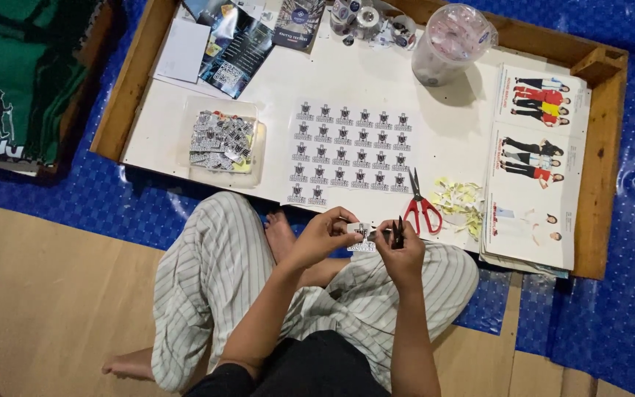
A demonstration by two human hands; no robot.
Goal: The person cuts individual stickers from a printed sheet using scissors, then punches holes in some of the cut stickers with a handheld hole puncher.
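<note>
We sat cross-legged on the floor at the low white surface [376,81] framed in wood. Our left hand [323,235] was pinched shut on a small printed sticker strip [361,237], held in the air just off the near edge of the surface, above our knees. Our right hand [403,254] was closed around small dark scissors [397,234], blades pointing up and touching or nearly touching the strip; we could not tell how far the blades stood apart.

On the surface: the sticker sheet [350,153], partly used in its bottom row; red-handled scissors [422,207] just beside a heap of pale offcuts [458,200]; a shallow tray [223,141] of cut stickers to the left.

Risk, as we judged it: the strip was small and held close to the blades, so a slip could nick a fingertip or cut into the print. Freed pieces might drop into our lap.
</note>
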